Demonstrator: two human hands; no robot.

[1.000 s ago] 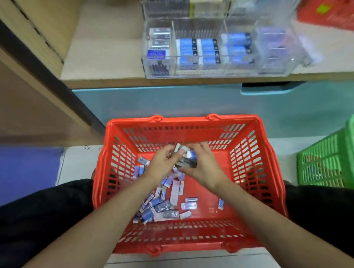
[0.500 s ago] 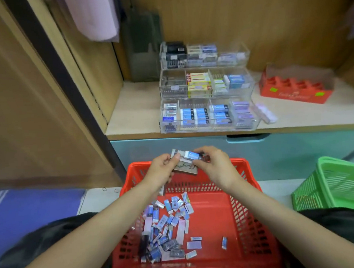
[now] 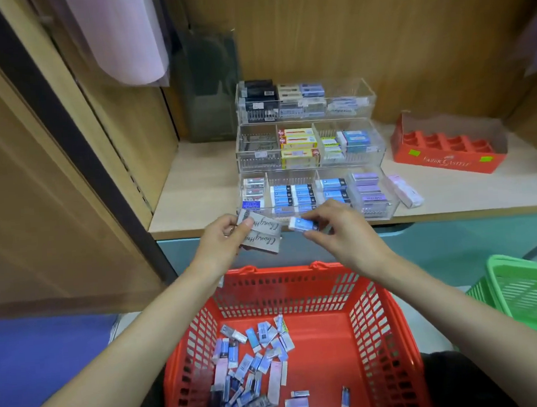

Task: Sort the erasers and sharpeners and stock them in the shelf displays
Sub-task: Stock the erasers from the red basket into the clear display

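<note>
My left hand [image 3: 222,243] grips a small stack of grey erasers [image 3: 263,235] with script lettering, just in front of the shelf edge. My right hand [image 3: 336,230] pinches a blue and white eraser [image 3: 303,224] beside them. Both hands hover before the bottom tier of a clear acrylic display [image 3: 311,155] with three stepped tiers holding sorted erasers in compartments. Below, a red basket [image 3: 374,323] holds a loose pile of several erasers [image 3: 253,366] on its left side.
A red cardboard tray [image 3: 447,146] stands on the wooden shelf [image 3: 196,192] right of the display, with a pink eraser [image 3: 404,190] lying between. A green basket [image 3: 528,296] sits at the right. Wooden panels wall in the left.
Both hands rose out of the red basket with the erasers and came up to the shelf edge. The right hand drew the blue eraser away from the grey stack.
</note>
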